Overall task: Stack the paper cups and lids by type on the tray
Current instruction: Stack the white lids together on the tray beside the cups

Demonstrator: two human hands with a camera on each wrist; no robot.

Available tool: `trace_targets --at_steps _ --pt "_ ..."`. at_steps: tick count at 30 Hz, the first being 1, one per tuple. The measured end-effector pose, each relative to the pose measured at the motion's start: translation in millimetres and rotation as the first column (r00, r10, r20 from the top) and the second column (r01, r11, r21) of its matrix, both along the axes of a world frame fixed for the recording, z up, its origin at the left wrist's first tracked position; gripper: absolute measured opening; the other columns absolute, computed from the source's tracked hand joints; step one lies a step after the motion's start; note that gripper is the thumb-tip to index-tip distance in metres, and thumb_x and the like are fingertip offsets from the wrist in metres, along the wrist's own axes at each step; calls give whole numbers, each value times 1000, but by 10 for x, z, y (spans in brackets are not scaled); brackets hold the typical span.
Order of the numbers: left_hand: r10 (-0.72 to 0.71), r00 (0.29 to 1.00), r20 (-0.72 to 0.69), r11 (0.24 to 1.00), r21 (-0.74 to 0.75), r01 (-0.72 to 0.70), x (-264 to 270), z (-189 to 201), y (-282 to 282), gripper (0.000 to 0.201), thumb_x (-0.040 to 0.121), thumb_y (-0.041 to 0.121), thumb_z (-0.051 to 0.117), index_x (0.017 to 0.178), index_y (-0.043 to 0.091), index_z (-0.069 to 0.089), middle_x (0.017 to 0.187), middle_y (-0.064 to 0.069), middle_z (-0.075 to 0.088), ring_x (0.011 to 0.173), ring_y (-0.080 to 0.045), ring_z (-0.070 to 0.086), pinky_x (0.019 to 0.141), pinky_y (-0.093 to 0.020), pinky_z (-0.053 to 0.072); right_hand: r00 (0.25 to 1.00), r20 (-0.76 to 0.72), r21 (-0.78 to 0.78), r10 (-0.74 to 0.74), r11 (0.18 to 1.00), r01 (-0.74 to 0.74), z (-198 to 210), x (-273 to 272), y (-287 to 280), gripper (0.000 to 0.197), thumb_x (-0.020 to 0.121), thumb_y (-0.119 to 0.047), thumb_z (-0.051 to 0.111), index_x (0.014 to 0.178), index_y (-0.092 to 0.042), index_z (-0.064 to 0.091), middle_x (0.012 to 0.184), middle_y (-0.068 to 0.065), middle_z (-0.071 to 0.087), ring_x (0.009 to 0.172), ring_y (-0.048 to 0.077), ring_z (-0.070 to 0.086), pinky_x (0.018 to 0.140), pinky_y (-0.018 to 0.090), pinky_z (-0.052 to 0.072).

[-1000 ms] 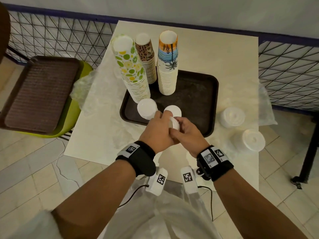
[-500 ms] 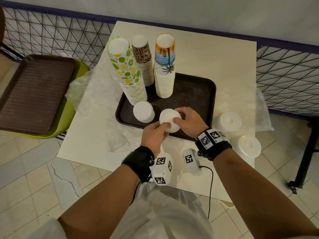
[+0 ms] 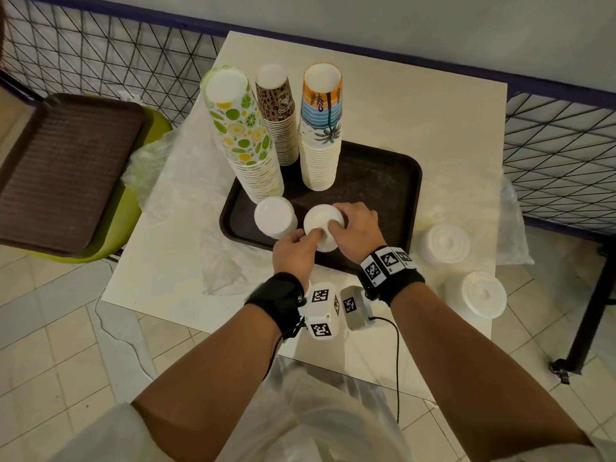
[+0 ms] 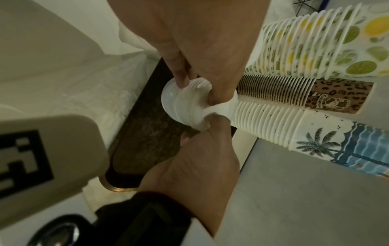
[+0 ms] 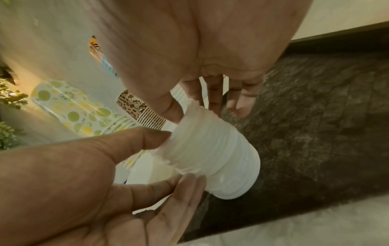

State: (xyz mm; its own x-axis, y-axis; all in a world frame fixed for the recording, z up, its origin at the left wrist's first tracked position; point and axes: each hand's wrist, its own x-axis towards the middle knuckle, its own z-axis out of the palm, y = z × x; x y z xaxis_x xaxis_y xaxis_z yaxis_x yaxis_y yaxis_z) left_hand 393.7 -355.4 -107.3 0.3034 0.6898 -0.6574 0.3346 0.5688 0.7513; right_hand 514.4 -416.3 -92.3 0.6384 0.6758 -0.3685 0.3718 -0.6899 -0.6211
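Pinching lid stack (image 3: 321, 228), both grips (image 3: 328, 230).

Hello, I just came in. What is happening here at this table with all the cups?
A person is sorting paper cups and lids onto a dark tray. Both the left hand and the right hand hold a stack of white lids at the tray's near edge. Another lid stack stands beside it. Three tall cup stacks already stand on the tray: citrus print, leopard print and palm print. Two more lid stacks wait on the table, off the tray.
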Motion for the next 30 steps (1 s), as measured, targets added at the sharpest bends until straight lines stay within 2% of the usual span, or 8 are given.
trace_targets --at_steps 2,4,6,10,17,21,28,30 --pt "-4 1000 -26 1000 17 5 32 -19 10 32 85 30 78 105 5 76 87 1 71 86 -15 65 83 -29 54 999 -27 -4 -18 1000 18 -21 -5 24 55 88 -41 51 137 -18 60 130 10 57 118 34 52 108 42 39" --pt "-2 1000 -28 1000 14 3 48 -40 13 33 83 32 79 106 8 77 93 -1 74 92 -17 68 87 -30 56 992 -103 25 -73 997 76 -34 -2 33 50 94 -37 51 139 -18 57 136 11 54 120 32 54 106 41 45" --pt "-4 999 -34 1000 9 4 57 -45 12 35 80 34 80 106 10 77 97 -2 76 96 -18 69 93 -34 58 981 -165 41 -99 993 107 -39 9 16 41 102 -30 48 140 -16 55 136 10 56 121 27 56 99 33 45" --pt "9 999 -38 999 -47 -10 40 -57 29 34 83 36 80 108 14 75 96 1 72 96 -19 66 95 -38 57 973 -206 69 -106 990 123 -93 25 -47 36 102 -29 51 134 -15 58 125 7 66 114 23 61 88 26 42" --pt "93 996 15 992 -92 -91 15 -59 8 40 91 29 78 125 10 73 116 -6 76 109 -22 72 102 -41 58 970 -225 58 -87 993 103 -148 -51 -62 42 104 -28 45 144 -17 52 136 9 62 122 26 58 94 26 42" --pt "115 993 40 987 -115 -110 -14 -47 4 55 85 33 82 133 8 69 124 -6 75 113 -23 71 106 -43 56 968 -237 64 -86 993 104 -147 -45 -57 43 104 -28 45 145 -17 53 138 9 62 125 26 57 102 30 43" --pt "78 995 68 994 -81 -72 -40 -22 -9 44 91 35 78 127 12 73 119 -4 76 114 -22 70 110 -43 52 966 -242 63 -92 992 111 -155 -17 5 44 104 -31 45 146 -18 51 139 9 61 126 26 57 99 27 41" --pt "59 996 62 996 -64 -55 -53 -12 -14 34 91 37 77 118 16 77 117 -4 77 115 -23 69 111 -45 51 963 -252 64 -94 992 113 -164 -23 17 44 105 -31 44 146 -18 51 139 9 61 126 25 57 96 25 40"
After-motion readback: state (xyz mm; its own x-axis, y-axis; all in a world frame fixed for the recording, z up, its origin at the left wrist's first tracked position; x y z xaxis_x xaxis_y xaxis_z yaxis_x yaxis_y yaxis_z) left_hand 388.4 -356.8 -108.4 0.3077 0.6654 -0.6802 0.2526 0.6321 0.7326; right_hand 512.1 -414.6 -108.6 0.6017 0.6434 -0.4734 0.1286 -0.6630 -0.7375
